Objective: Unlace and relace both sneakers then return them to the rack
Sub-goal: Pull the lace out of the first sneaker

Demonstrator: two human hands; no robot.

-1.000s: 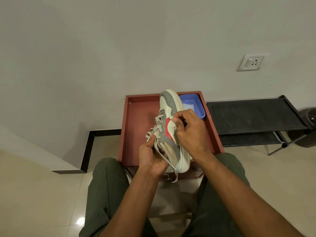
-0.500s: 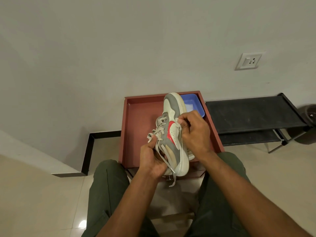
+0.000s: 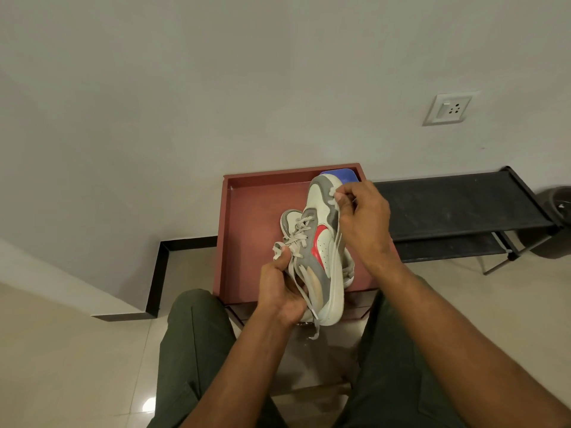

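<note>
Sneaker (image 3: pixel 321 242) held on its side above a red-brown tray (image 3: pixel 247 223).

Its heel end is gripped by the left hand (image 3: pixel 279 291); a lace (image 3: pixel 335 193) is pinched beyond the toe by the right hand (image 3: pixel 364 217), which hides most of what may be a blue tub (image 3: pixel 341 174).

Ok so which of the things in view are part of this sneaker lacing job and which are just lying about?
Part of the job:
- sneaker, held up on its side
- its lace, pinched by the right hand
- left hand, gripping the sneaker
- black rack

Just lying about:
- blue tub
- red tray
- wall socket
- dark bin
</note>
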